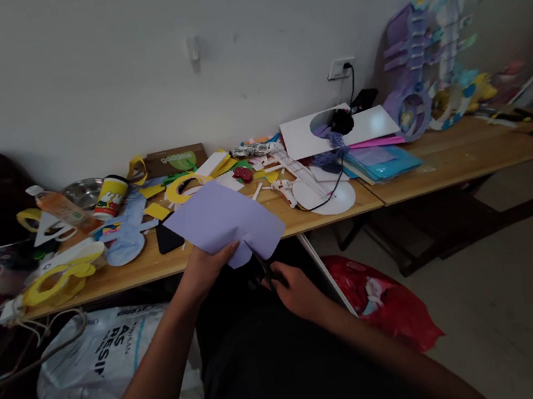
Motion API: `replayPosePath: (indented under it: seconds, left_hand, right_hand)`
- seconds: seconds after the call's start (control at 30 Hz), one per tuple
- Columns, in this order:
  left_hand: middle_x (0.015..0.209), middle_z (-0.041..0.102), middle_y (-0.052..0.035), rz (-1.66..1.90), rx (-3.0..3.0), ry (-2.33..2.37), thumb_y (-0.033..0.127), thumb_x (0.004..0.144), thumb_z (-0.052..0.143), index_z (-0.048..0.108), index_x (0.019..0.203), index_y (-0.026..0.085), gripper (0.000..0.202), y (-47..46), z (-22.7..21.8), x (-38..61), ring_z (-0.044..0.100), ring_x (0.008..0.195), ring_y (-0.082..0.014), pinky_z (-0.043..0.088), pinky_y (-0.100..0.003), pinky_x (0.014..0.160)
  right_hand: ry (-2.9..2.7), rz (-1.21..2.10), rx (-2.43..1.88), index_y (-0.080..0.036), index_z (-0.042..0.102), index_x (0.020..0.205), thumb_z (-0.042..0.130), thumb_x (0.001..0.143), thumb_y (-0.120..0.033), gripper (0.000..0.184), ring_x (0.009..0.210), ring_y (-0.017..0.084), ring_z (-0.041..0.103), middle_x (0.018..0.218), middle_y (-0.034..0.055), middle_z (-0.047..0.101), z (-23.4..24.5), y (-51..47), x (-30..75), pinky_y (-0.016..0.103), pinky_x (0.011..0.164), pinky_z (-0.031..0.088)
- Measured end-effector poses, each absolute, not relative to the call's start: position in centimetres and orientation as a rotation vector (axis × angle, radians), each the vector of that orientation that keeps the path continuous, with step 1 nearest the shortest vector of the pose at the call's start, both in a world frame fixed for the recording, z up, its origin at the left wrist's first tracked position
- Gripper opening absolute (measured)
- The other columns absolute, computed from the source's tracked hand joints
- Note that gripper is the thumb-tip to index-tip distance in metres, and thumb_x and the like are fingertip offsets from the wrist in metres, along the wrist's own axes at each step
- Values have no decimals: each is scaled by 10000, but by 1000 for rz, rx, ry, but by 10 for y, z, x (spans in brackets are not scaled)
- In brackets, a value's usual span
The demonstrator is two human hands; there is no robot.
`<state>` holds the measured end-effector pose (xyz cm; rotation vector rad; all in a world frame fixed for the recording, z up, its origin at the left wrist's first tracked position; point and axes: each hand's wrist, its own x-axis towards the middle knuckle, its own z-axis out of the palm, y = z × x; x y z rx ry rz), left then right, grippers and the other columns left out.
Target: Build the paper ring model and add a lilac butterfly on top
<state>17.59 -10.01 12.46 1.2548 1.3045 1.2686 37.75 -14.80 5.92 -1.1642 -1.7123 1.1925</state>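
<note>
A sheet of purple paper [223, 214] is held up over the front edge of the table, with a cut running into its near side. My left hand [209, 267] grips that sheet at its near left edge, thumb on top. In my right hand [293, 284] is a pair of dark scissors [263, 266], their blades in the cut of the paper. My right fingers are closed around the handles, partly hidden. Beyond the sheet lie a yellow paper ring [179, 191] and a white glue gun [284, 190].
On the wooden table [442, 161] stand a drink bottle [63, 208], a yellow patterned cup [112, 195], several paper cutouts and a blue packet [385, 164]. Purple guitar-shaped crafts [405, 69] lean at the right. Below are a red bag [388, 301] and a white sack [103, 353].
</note>
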Motion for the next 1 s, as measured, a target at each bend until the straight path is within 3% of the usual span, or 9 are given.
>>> replayPosePath:
  seconds: [0.2, 0.4, 0.57, 0.83, 1.0]
  left_hand:
    - [1104, 755, -119, 1198, 1230, 1232, 297, 576, 891, 743, 1043, 187, 502, -94, 133, 172, 690, 1014, -316, 562, -445, 908]
    - [944, 755, -104, 1192, 909, 1143, 364, 613, 857, 724, 977, 154, 440, -111, 117, 197, 711, 765, -238, 609, -354, 643]
    - [660, 729, -88, 1106, 1028, 1261, 356, 615, 846, 747, 763, 122, 294, -115, 116, 195, 649, 542, -193, 532, -292, 520]
    - [452, 638, -10, 863, 1272, 1341, 234, 544, 865, 691, 508, 193, 182, -103, 148, 171, 533, 391, -140, 358, -218, 395]
    - [475, 639, -2, 881, 1296, 1328, 251, 533, 866, 708, 601, 202, 179, -101, 156, 173, 533, 380, -145, 352, -215, 362]
  right_hand:
    - [-1749, 1124, -1181, -186, 571, 809, 527, 892, -213, 97, 709, 154, 551, 764, 12, 616, 58, -147, 379, 272, 670, 405]
    - [-1754, 1051, -1207, -184, 599, 911, 530, 879, -170, 78, 791, 189, 602, 863, 52, 666, 57, -145, 381, 301, 735, 441]
    - [-1802, 1059, -1201, -177, 644, 988, 547, 874, -165, 150, 874, 225, 645, 959, 93, 710, 56, -144, 385, 340, 812, 474]
    - [-1861, 1081, -1173, -196, 669, 1206, 567, 868, -166, 354, 1091, 278, 641, 1169, 120, 709, 62, -141, 392, 403, 966, 454]
    - [-1848, 1109, -1189, -185, 695, 1145, 565, 869, -176, 305, 999, 272, 665, 1087, 125, 731, 65, -141, 394, 399, 915, 472]
